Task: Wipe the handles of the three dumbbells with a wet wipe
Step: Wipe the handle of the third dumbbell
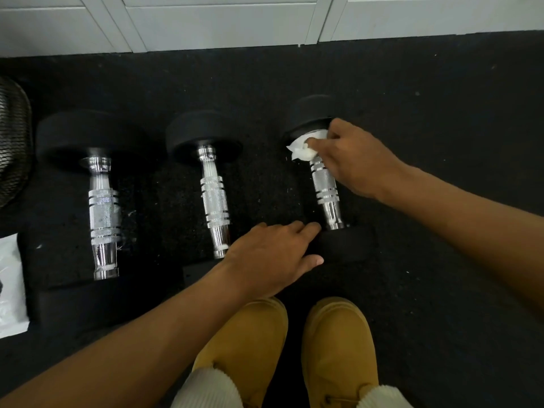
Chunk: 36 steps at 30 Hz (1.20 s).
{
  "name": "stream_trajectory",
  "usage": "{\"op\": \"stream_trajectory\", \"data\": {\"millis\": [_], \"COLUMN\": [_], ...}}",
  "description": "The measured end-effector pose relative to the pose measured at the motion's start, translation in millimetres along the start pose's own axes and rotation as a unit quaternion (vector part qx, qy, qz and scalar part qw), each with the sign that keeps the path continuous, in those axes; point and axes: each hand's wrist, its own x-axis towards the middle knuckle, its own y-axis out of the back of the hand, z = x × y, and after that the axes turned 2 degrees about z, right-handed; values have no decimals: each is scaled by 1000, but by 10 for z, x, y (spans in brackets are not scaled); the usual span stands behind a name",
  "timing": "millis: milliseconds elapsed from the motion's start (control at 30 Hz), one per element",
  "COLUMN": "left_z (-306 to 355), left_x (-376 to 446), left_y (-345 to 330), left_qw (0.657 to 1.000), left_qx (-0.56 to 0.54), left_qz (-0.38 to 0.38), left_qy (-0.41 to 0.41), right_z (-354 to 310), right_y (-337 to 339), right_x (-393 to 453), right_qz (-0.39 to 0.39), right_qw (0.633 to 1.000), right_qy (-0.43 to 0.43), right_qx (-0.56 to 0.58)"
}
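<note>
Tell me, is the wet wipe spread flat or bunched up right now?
Bunched up. The wet wipe is a crumpled wad gripped by the right hand against the far end of the right dumbbell's handle.

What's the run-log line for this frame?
step: wiping right dumbbell handle | right hand: holds wet wipe at handle's far end | left hand: rests on near weight | other two dumbbells: untouched

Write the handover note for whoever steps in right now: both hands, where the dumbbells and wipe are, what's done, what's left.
Right hand: grips the wet wipe against the far end of the right dumbbell handle.
Left hand: fingers rest on that dumbbell's near head, apparently steadying it.
Middle dumbbell and left dumbbell lie parallel on the black floor mat, untouched by either hand.
Done: cannot tell from this view whether those two are wiped.
Left: wipe down the rest of the right handle, then check the others.
</note>
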Motion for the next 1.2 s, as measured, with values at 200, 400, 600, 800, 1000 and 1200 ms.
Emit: {"op": "stream_trajectory", "data": {"millis": [200, 400, 600, 800, 1000, 1200], "left_z": [4, 15, 9, 5, 15, 26], "left_x": [4, 20, -3, -3, 6, 3], "left_y": [3, -12, -9, -3, -2, 5], "left_qw": [1000, 1000, 1000, 1000, 1000, 1000], "left_qx": [0, -4, -4, -8, -4, 2], "left_qz": [0, 8, 7, 6, 11, 12], "left_qy": [0, -4, -3, -2, -3, -9], "right_z": [-45, 37, -13, 46, 9, 9], "right_y": [93, 86, 5, 8, 100, 203], "right_x": [-425, -483, -194, -30, -464, -366], "right_qz": [-143, -163, -8, -4, -228, -298], "right_qw": [980, 973, 998, 996, 963, 950], "right_qy": [42, 105, 61, -6, 70, 52], "right_qx": [134, 121, -6, 89, 125, 78]}}
